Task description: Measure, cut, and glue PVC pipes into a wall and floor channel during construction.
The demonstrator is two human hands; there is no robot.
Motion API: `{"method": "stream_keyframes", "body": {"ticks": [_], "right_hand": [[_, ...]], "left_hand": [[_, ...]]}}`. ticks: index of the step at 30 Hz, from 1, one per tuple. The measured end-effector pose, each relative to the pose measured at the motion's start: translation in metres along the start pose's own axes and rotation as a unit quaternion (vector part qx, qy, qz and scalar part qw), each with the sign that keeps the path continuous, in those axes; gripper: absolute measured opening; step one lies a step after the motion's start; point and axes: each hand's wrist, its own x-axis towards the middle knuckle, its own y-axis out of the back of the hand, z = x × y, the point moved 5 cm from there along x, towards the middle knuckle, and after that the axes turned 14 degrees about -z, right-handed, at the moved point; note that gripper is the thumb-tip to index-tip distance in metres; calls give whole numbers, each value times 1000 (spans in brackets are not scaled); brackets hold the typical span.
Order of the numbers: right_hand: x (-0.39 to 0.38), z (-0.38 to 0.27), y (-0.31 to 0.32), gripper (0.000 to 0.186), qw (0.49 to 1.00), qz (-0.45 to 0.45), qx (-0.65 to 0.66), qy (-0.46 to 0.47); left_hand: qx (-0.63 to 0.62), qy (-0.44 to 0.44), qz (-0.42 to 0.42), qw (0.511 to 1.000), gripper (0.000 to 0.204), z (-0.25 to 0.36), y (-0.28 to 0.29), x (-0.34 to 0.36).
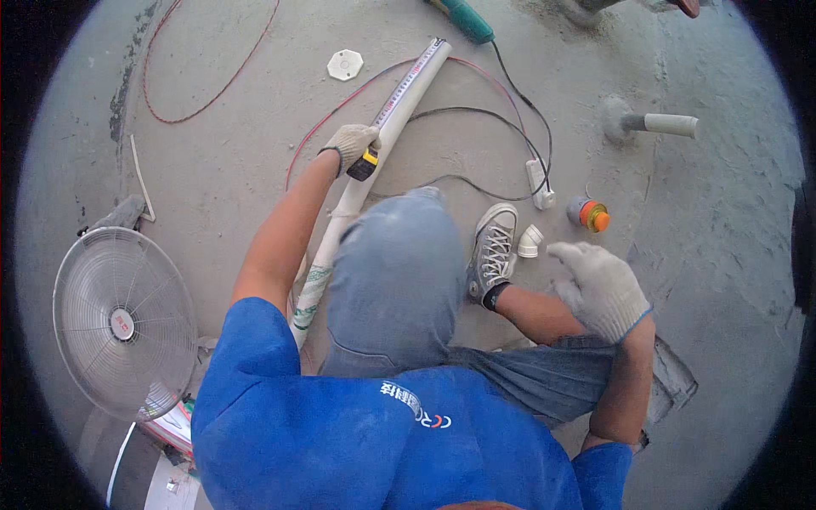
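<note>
My left hand (351, 142), in a pale knit glove, is closed on a black and yellow tape measure (363, 165). Its pulled-out blade (406, 89) lies along a long white pipe (414, 100) and reaches the pipe's far end. The pipe slants from beside my knee up to the far middle; green-marked wrapping (309, 293) covers its near part. Over my bent right leg hovers my right hand (600, 287), also gloved, fingers curved and apart, with nothing seen in it. A white elbow fitting (529, 241) sits near that hand, beside my shoe (495, 248).
A round fan (123, 323) stands at the left. Black cable (518, 98) runs from a green power tool (466, 19) to a white power strip (541, 183). Nearby is an orange-topped can (589, 215). A pipe stub (667, 125) sticks out at the right; an octagonal white plate (345, 65) lies farther off.
</note>
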Motion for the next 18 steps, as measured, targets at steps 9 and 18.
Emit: {"method": "stream_keyframes", "body": {"ticks": [9,18], "right_hand": [[40,-13,52,47,990,37,82,112],[69,-7,45,46,997,-19,48,62]], "left_hand": [[-361,115,7,925,39,-10,-24,-58],[-250,165,-3,954,57,-58,-145,-222]]}}
